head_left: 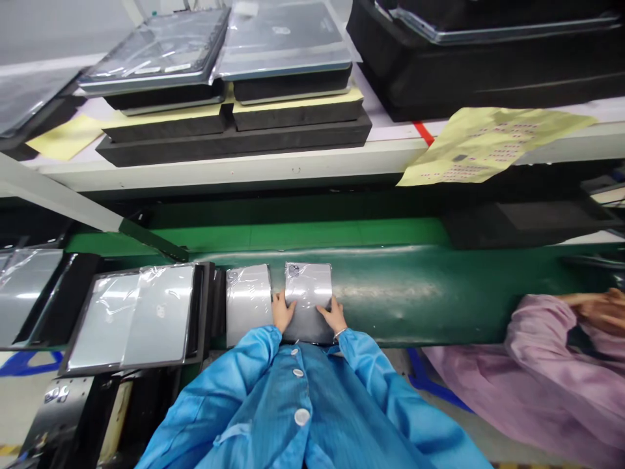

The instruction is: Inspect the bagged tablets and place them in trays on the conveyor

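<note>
A silver-grey tablet [308, 286] in clear film lies flat in front of my body on the green work surface, a dark camera patch at its upper left corner. My left hand [282, 314] grips its left edge, the thumb over the top face. At the opposite edge, my right hand [334, 317] holds it with the thumb on the face and the fingers at the side. Just left of my left hand rests a second film-wrapped tablet [248, 303], apart from the first. The undersides of my fingers are hidden.
Left are black foam pieces [218, 303] and a film-wrapped silver panel [161, 312]. A shelf [293, 166] ahead carries film-wrapped devices [283, 39] on foam; a yellow printed sheet [488, 143] hangs from it. A co-worker's pink sleeve [540, 326] is at right. A post [97, 212] slants at left.
</note>
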The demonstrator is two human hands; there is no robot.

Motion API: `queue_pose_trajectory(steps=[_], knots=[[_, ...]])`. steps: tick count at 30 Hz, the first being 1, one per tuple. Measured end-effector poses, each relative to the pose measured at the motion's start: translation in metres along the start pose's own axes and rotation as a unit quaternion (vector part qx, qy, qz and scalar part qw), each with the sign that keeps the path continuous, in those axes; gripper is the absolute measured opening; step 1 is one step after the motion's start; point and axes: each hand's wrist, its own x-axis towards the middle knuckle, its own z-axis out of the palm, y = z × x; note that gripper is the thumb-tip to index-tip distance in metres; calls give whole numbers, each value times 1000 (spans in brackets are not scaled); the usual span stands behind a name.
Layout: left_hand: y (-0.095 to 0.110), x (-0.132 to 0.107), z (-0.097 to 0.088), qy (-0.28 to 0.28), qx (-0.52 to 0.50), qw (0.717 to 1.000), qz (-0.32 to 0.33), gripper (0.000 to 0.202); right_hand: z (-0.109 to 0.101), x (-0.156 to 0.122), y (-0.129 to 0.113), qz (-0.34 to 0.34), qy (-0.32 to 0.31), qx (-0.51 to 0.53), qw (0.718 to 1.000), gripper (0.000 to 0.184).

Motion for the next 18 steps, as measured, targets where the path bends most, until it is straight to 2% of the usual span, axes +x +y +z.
queue_pose_trajectory(steps=[2, 5, 9, 11, 13, 15, 18], knots=[[-1, 2, -17, 25, -1, 1000, 5, 50, 4, 3, -13, -14, -25, 2, 1000, 41], [-10, 6, -55, 71, -1, 997, 8, 51, 17, 2, -38, -54, -60, 9, 997, 41], [-38, 3, -111, 149, 22, 988, -28, 50, 48, -11, -80, -131, -125, 18, 983, 44], [-55, -6, -127, 182, 42, 981, -58, 50, 66, -19, -98, -156, -161, 15, 975, 44], [-68, -18, -131, 200, 64, 974, -82, 54, 82, -27, -110, -166, -195, 2, 967, 42], [-75, -28, -125, 207, 88, 970, -96, 58, 92, -33, -117, -167, -227, -15, 959, 38], [-77, -36, -113, 212, 119, 964, -107, 61, 96, -37, -118, -169, -263, -38, 949, 36]])
